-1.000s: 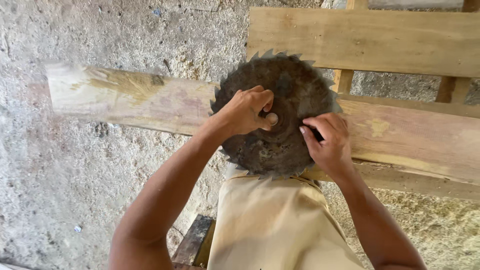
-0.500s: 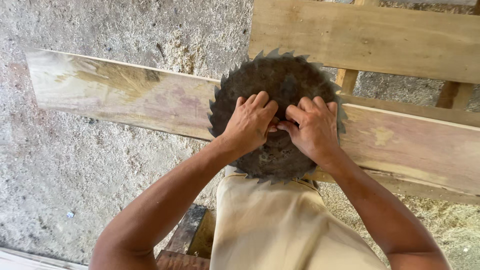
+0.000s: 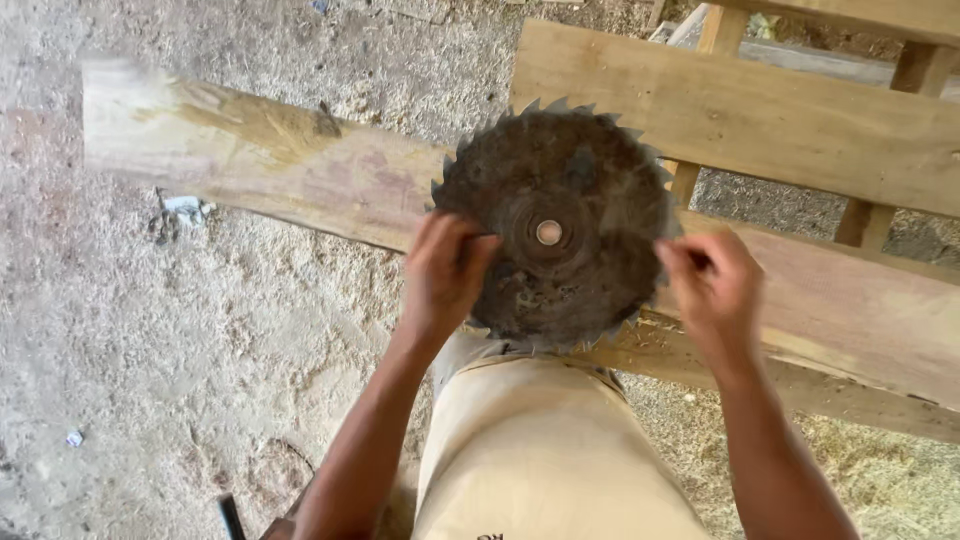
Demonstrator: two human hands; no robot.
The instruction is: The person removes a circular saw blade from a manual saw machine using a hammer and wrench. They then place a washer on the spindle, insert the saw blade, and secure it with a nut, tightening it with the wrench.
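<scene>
Your left hand (image 3: 447,268) grips the rusty circular saw blade (image 3: 556,222) at about its 8 o'clock edge, fingers curled narrow over the toothed rim. Your right hand (image 3: 712,283) pinches the same blade at about 4 o'clock, thumb and fingers closed tight on the rim. The blade lies flat between your hands, just above your lap, with a round hub and a pale centre hole (image 3: 548,232) in the middle of the disc.

Under the blade a long reddish plank (image 3: 300,180) runs from 10 o'clock down toward 4 o'clock across the view; the blade overlaps it and hides its middle stretch. Behind the blade, at 1 o'clock, a pale wooden board (image 3: 760,120) of a frame crosses the view, with upright slats (image 3: 868,210) below it; the blade's top teeth overlap its lower edge. Whether the blade touches the plank, you cannot tell from here.

Sawdust-strewn ground (image 3: 180,350) spreads from 7 to 11 o'clock. Your beige-clad knee (image 3: 540,460) fills 6 o'clock, directly beneath the blade.
</scene>
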